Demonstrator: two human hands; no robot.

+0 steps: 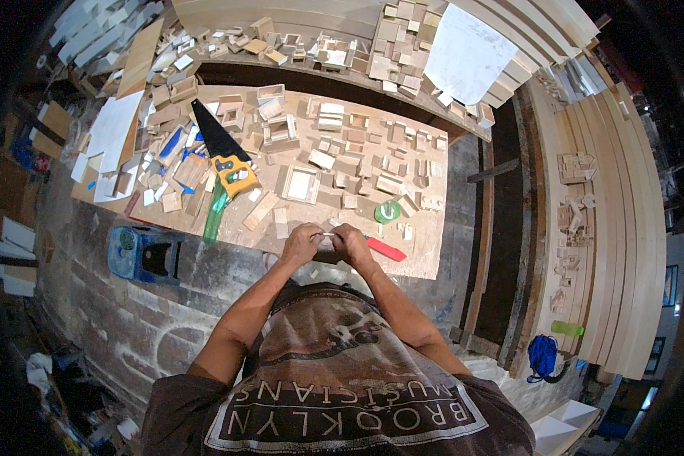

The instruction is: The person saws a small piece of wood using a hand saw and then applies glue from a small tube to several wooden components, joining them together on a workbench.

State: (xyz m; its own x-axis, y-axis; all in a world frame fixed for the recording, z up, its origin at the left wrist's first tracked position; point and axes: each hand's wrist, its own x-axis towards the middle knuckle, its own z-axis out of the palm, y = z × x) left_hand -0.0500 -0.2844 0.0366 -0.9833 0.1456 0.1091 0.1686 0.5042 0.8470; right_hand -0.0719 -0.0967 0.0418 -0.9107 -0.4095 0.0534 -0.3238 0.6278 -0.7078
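We pinch a small pale piece (327,234) between the fingertips of our left hand (302,244) and right hand (351,245), each grip closed on it. It sits over the near edge of the table (423,256), too small for us to identify. Just right of our right hand we see a red handle (387,248); beyond it, a green tape roll (387,212). Farther left lies a yellow-handled saw (235,176), among scattered wooden blocks (321,159).

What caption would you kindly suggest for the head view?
Left hand and right hand hold a small pale piece at a wood-strewn table.
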